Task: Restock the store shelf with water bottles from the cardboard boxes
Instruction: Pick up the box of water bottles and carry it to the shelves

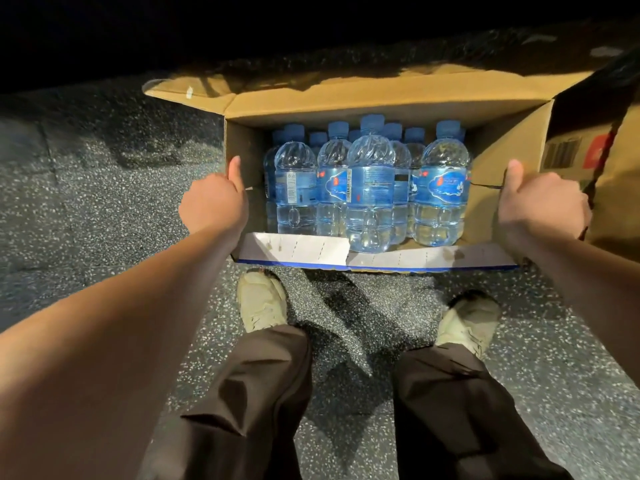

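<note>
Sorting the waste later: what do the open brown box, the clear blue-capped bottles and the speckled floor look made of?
Open brown box: cardboard, matt; folded flaps and a torn edge show it. Clear blue-capped bottles: thin glossy plastic, ribbed and see-through. Speckled floor: probably terrazzo or stone-chip concrete, dull grey with pale flecks.

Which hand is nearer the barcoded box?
Right. The right hand grips the open box on the wall beside the barcoded box; the left hand grips its opposite wall, across the bottles.
</note>
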Tool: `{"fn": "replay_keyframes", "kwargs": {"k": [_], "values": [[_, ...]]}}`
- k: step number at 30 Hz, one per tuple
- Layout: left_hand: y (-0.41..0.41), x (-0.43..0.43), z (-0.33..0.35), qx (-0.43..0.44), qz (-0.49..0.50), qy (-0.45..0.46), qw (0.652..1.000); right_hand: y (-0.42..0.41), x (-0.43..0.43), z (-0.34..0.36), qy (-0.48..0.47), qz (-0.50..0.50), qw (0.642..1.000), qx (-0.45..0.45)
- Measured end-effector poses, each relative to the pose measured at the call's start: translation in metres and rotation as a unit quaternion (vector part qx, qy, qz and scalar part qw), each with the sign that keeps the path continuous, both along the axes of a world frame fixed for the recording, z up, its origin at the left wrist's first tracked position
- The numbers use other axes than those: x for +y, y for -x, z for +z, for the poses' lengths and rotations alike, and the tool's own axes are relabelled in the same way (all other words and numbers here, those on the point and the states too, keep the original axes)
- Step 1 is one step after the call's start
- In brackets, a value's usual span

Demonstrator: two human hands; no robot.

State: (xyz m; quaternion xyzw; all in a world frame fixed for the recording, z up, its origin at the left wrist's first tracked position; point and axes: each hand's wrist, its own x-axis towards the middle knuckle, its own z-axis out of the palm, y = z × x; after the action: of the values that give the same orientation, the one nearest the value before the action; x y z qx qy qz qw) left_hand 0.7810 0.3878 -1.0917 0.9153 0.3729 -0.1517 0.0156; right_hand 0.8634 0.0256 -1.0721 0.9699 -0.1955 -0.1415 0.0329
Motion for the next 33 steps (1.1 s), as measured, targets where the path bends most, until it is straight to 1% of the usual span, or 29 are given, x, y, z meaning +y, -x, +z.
{"fn": "replay_keyframes", "kwargs": {"k": [4,7,11,14,21,25,28,33], "values": [[-0.001,0.002,0.002,0.029,0.0,-0.007,1.0,-0.003,0.0,-0.006,0.005,0.004,1.0,-0.013],[-0.002,0.002,0.002,0.045,0.001,-0.008,0.999,-0.004,-0.002,-0.006,0.009,0.021,1.0,-0.007],[-0.006,0.002,0.003,0.08,-0.029,-0.013,0.996,-0.006,-0.002,-0.003,0.025,0.063,0.997,0.027],[-0.011,-0.001,0.01,0.112,-0.055,-0.011,0.992,-0.009,-0.004,0.001,0.016,0.09,0.994,0.065],[-0.009,0.0,0.011,0.119,-0.093,-0.032,0.988,-0.008,-0.005,-0.006,0.031,0.111,0.991,0.07],[-0.01,-0.003,0.016,0.123,-0.098,-0.019,0.987,-0.006,-0.01,0.0,-0.006,0.113,0.991,0.074],[-0.008,-0.004,0.024,0.126,-0.103,-0.011,0.987,-0.001,-0.011,0.008,-0.034,0.124,0.991,0.042],[-0.002,0.004,0.053,0.155,-0.102,-0.003,0.983,0.009,-0.008,0.033,-0.055,0.095,0.993,0.035]]}}
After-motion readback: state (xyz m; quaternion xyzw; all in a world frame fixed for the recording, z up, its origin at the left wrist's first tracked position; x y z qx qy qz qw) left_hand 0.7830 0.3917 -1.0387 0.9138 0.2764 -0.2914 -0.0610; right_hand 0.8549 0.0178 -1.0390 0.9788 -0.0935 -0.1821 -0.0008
